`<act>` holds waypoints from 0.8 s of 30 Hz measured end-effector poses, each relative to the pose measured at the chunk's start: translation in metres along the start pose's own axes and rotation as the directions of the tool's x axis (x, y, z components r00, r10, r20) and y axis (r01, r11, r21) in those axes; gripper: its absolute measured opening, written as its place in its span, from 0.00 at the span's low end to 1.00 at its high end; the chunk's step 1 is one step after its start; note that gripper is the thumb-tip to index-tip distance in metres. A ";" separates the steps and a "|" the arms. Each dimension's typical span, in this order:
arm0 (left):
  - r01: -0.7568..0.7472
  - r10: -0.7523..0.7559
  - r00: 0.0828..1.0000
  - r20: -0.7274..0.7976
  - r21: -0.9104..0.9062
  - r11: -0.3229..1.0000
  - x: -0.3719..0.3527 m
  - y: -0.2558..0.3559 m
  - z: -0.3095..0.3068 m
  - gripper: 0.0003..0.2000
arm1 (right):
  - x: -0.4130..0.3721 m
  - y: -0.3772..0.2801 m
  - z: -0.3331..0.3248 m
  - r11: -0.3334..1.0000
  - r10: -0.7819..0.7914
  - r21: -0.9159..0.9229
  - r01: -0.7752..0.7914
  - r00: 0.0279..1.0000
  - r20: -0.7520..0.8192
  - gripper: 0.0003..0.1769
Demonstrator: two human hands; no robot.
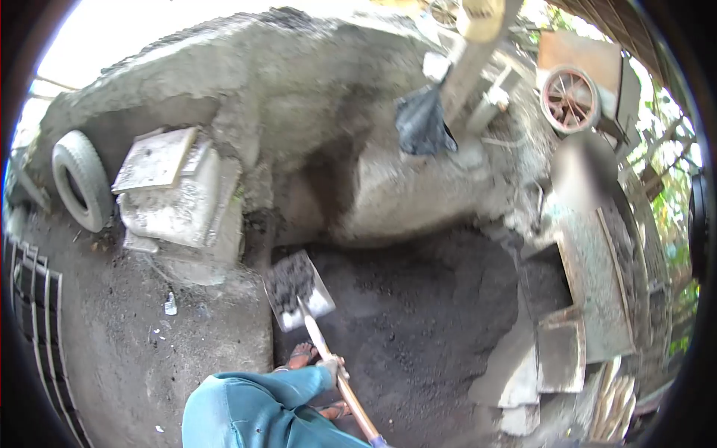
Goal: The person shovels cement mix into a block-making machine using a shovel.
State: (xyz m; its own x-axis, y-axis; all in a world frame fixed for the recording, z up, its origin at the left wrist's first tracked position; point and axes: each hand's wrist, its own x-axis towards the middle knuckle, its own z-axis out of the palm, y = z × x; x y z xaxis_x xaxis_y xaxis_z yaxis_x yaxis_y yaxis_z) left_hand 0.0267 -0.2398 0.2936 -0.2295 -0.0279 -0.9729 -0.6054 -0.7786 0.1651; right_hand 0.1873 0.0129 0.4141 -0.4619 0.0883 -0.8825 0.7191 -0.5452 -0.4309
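Observation:
My left hand (pixel 331 367), at the end of a teal sleeve, is closed around the wooden shaft of a shovel (pixel 321 345). The square metal blade points away from me and carries a heap of dark, crumbly material (pixel 291 284). Below the blade spreads a bed of dark loose material (pixel 418 328). The shaft runs down to the bottom edge of the view, where a purplish part of its end shows. My right hand is out of view. My sandalled feet (pixel 302 355) are beside the shaft.
A rough grey wall (pixel 299 82) curves behind the dark bed. At left are a tyre (pixel 82 179), a board-topped block (pixel 157 160) and a metal grate (pixel 45 313). A black bag (pixel 424 123) hangs near a post; a spoked wheel (pixel 570 100) and boards (pixel 597 276) stand right.

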 end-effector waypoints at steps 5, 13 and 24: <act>-0.459 0.704 0.671 0.233 -0.615 0.641 -0.189 0.345 -0.031 0.14 | 0.007 -0.056 0.210 0.998 -0.067 0.062 0.033 0.708 0.703 0.16; -0.711 0.890 0.400 0.218 -0.540 0.452 -0.305 0.559 -0.102 0.13 | -0.140 -0.154 0.447 0.924 -0.283 0.180 0.339 0.284 0.916 0.23; -0.319 0.395 0.745 0.537 -0.234 0.919 -0.144 0.295 -0.008 0.13 | 0.016 -0.045 0.115 0.577 -0.744 -0.611 0.542 0.658 -0.118 0.34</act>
State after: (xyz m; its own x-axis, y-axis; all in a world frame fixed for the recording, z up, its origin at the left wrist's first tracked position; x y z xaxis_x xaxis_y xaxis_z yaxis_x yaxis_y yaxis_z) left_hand -0.1132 -0.4705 0.4814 -0.8194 0.0081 -0.5732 -0.3050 -0.8528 0.4240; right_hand 0.0882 -0.0569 0.4409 -0.7774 0.5618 -0.2827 0.4816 0.2427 -0.8421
